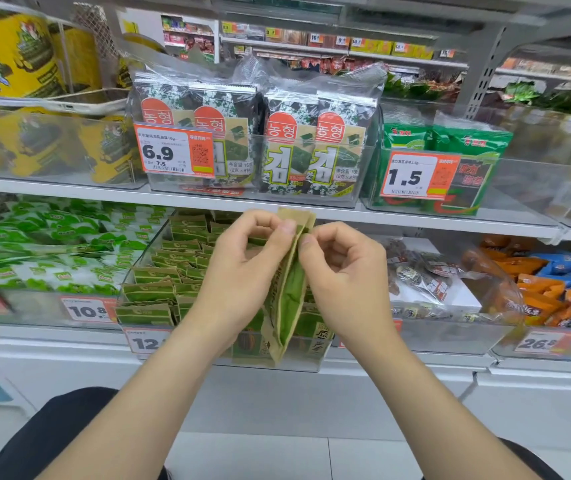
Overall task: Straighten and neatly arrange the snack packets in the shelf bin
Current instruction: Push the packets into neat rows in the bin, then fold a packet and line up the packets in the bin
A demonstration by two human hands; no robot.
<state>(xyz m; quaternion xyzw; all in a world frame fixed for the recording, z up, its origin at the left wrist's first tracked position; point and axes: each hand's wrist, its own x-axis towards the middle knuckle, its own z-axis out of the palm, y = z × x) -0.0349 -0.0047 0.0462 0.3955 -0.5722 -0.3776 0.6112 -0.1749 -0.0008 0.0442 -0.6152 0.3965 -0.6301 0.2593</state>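
Packet (286, 289) upright between left hand (242, 268) and right hand (343, 271)

The packet (289, 289) stands between left hand (242, 271) and right hand (343, 275), at the bin (311, 362) front; other packets (159, 292) sit in rows inside, at left.

Kraft-and-green seaweed packet (286, 292) is up, upright and edge-on, over the front of the clear shelf bin (306, 362). At its nine o'clock, matching packets (159, 275) stand in uneven, leaning rows.
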